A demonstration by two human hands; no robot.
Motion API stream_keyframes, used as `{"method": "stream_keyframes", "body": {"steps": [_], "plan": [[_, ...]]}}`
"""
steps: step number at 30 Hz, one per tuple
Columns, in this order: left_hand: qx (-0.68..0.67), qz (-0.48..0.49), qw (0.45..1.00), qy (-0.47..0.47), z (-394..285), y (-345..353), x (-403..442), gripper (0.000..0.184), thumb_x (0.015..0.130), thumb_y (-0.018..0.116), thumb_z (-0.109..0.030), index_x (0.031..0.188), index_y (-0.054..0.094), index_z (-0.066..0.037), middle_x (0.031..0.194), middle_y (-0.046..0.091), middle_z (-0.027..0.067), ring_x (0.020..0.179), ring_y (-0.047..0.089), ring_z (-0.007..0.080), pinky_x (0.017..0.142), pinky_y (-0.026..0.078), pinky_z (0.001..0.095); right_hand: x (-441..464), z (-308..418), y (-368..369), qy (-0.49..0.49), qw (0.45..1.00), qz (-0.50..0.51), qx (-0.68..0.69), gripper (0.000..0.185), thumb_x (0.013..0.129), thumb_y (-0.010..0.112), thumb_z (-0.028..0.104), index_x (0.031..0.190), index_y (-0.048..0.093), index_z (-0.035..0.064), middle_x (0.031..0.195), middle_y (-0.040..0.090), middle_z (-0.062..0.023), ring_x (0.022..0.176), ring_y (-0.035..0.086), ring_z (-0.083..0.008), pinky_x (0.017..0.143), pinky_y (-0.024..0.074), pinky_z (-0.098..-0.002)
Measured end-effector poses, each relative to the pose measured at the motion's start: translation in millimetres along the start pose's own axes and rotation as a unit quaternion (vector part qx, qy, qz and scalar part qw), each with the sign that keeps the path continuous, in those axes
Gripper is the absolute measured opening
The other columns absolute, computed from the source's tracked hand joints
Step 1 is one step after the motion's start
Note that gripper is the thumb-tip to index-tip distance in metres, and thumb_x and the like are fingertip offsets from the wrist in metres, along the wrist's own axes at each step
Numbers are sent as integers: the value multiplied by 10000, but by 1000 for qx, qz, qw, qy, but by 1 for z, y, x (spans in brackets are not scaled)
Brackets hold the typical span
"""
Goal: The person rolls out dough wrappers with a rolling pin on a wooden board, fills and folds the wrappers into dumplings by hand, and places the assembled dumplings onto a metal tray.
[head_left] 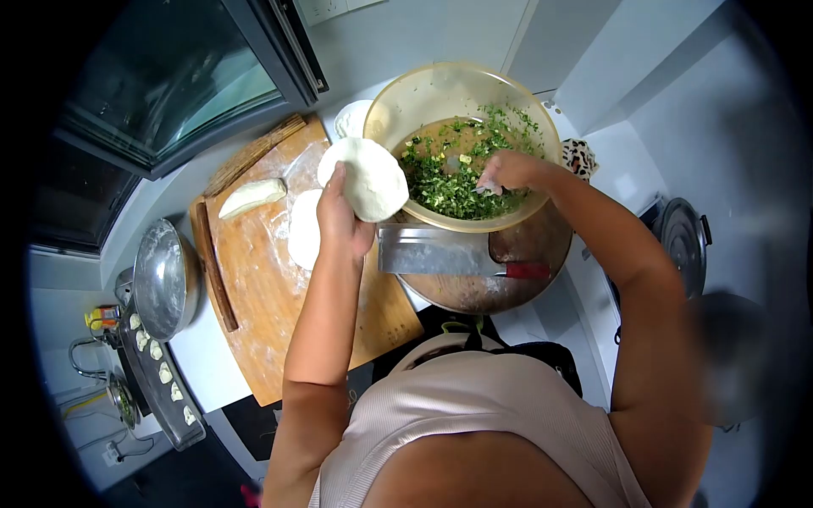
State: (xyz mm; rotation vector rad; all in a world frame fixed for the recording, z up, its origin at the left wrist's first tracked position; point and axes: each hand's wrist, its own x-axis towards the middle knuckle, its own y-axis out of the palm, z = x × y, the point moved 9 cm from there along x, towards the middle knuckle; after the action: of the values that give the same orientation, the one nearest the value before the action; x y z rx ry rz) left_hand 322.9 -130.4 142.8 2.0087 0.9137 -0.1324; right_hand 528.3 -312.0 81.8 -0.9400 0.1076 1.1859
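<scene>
My left hand [342,218] holds a flat round dough wrapper [366,179], with the thumb on top of it, beside the large yellowish bowl [461,74]. Inside that bowl lies chopped green filling [445,182]. My right hand [508,173] reaches into the bowl over the filling, its fingers drawn together; whatever they grip is too small to make out. Another white dough round [305,230] lies on the floured wooden board [254,296], partly behind my left wrist. A long piece of dough [252,197] rests farther left on the board.
A cleaver [449,251] lies on a round chopping block [474,296] below the bowl. A rolling pin [213,267] is along the board's left edge. Farther left stand a metal bowl [163,279] and a dark tray [190,434] with several dumplings. A window frame juts in at upper left.
</scene>
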Motion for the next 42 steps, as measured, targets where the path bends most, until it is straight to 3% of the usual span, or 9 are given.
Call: {"method": "stream_keyframes", "body": {"steps": [7, 13, 15, 16, 22, 28, 31, 34, 42], "plan": [[109, -2, 993, 52, 2, 29, 47, 429, 994, 425, -281, 1338, 370, -30, 1282, 513, 142, 1153, 537, 273, 998, 432, 407, -36, 44, -49, -18, 999, -43, 10, 294, 697, 555, -9, 919, 738, 48, 750, 690, -56, 704, 578, -145, 679, 457, -309], [-62, 65, 991, -97, 72, 63, 46, 463, 1008, 347, -352, 1340, 390, -33, 1327, 486, 160, 1216, 489, 306, 1049, 384, 461, -72, 92, -84, -47, 983, -178, -10, 216, 824, 573, 53, 978, 723, 70, 845, 699, -101, 787, 637, -196, 747, 492, -323], [-105, 76, 985, -115, 84, 76, 36, 496, 1011, 257, -373, 1347, 390, -33, 1348, 466, 169, 1242, 460, 324, 1065, 355, 491, -98, 117, -78, -104, 947, -291, -88, 239, 808, 575, 11, 987, 720, 74, 841, 686, -117, 727, 614, -183, 711, 487, -302], [-124, 80, 981, -128, 88, 80, 32, 503, 1010, 239, -374, 1346, 393, -33, 1350, 463, 170, 1242, 458, 328, 1065, 352, 498, -107, 124, -70, -181, 889, -385, -170, 203, 835, 584, 100, 984, 720, 120, 807, 651, -119, 710, 615, -282, 677, 496, -394], [-172, 78, 973, -133, 92, 90, 26, 517, 1006, 207, -369, 1341, 403, -27, 1354, 459, 177, 1235, 454, 346, 1069, 337, 517, -154, 139, -28, -285, 745, -515, -313, 267, 791, 575, 55, 1022, 681, 137, 720, 535, -71, 643, 577, -269, 602, 481, -382], [-154, 92, 979, -97, 82, 76, 41, 513, 1004, 249, -368, 1374, 371, -34, 1395, 430, 167, 1270, 430, 338, 1087, 315, 500, -168, 131, -49, -232, 718, -573, -321, 264, 773, 582, 61, 1002, 682, 146, 710, 549, -56, 635, 581, -258, 570, 483, -391], [-140, 91, 983, -82, 66, 62, 40, 505, 1006, 266, -366, 1366, 382, -32, 1380, 451, 162, 1260, 445, 329, 1084, 328, 487, -131, 86, -58, -132, 758, -515, -378, 221, 755, 586, 67, 929, 701, 141, 733, 605, -72, 683, 620, -264, 583, 500, -393], [-129, 101, 984, -64, 50, 51, 40, 490, 1004, 273, -354, 1365, 385, -41, 1363, 466, 157, 1254, 451, 329, 1077, 340, 490, -76, 28, -46, 63, 820, -318, -471, 172, 721, 595, 85, 840, 713, 126, 762, 650, -107, 735, 650, -286, 625, 517, -401], [-136, 86, 986, -41, 30, 30, 40, 483, 998, 285, -334, 1378, 387, -55, 1418, 411, 156, 1296, 400, 349, 1095, 292, 527, -33, 17, 3, -19, 958, -189, -216, 181, 730, 590, 83, 854, 718, 56, 833, 681, -171, 816, 665, -321, 750, 522, -419]]}}
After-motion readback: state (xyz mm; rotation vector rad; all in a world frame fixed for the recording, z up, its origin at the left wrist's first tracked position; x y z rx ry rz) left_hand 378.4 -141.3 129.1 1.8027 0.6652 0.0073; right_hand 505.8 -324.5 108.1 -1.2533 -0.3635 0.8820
